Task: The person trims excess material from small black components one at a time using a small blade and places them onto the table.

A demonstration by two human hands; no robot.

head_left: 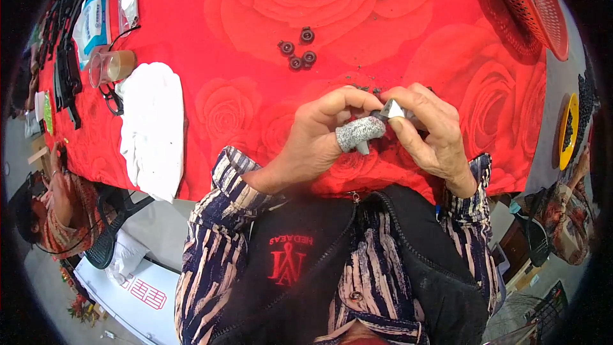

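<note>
Close together over the near part of the table, both hands are closed in pinches. My left hand (pixel 313 128), its thumb wrapped in a grey speckled finger sleeve (pixel 359 133), grips a small dark part, mostly hidden between the fingertips. In my right hand (pixel 429 129) is a small blade (pixel 395 111) with a bright, pointed face, held against that part. Dark trimmings (pixel 365 87) lie scattered just beyond my fingers. Farther off, several small black round pieces with hollow centres (pixel 308 35) sit in a loose group.
Left on the red rose-patterned tablecloth (pixel 249 108) are a white cloth (pixel 152 129), a tipped clear cup (pixel 112 68), a blue-white packet (pixel 93 25) and black strips (pixel 66 73). A red basket (pixel 535 9) stands far right, a yellow tray (pixel 568 131) below it. People sit at both sides.
</note>
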